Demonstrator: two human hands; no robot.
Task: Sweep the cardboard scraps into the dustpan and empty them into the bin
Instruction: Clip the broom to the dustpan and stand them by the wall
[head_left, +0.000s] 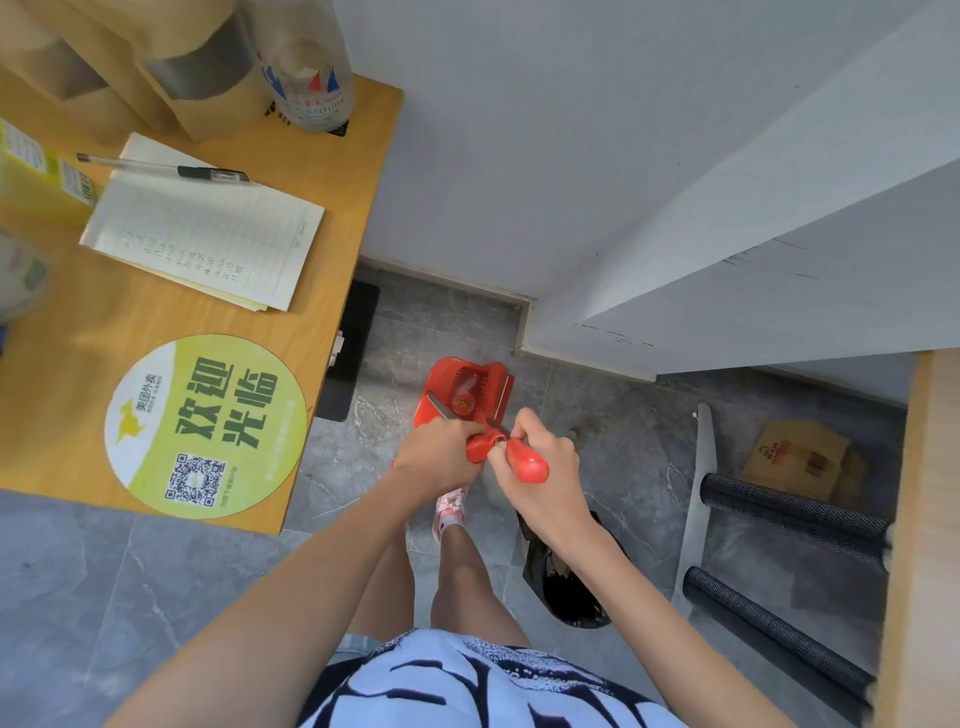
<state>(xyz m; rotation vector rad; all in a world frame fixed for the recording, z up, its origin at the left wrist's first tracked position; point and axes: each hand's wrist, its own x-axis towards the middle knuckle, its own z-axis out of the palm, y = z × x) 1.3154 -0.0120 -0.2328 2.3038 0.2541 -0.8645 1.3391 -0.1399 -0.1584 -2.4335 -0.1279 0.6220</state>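
Note:
A red dustpan (470, 387) stands on the grey floor tiles near the wall corner, seen from above. My left hand (439, 457) grips the red top of its handle (480, 448). My right hand (543, 467) is closed around a second red handle (530, 464), apparently the broom's, right beside the left hand. The broom's head is hidden. A bin lined with a black bag (566, 577) sits on the floor under my right forearm. A piece of brown cardboard (802, 460) lies on the floor at the right.
A wooden table (332, 171) at the left carries a notebook (208, 234), a pen (166, 169), a bottle (306, 78) and a green round sticker (205, 426). White walls close the corner. A ladder with black rungs (779, 514) stands at the right. My foot (451, 512) is below the dustpan.

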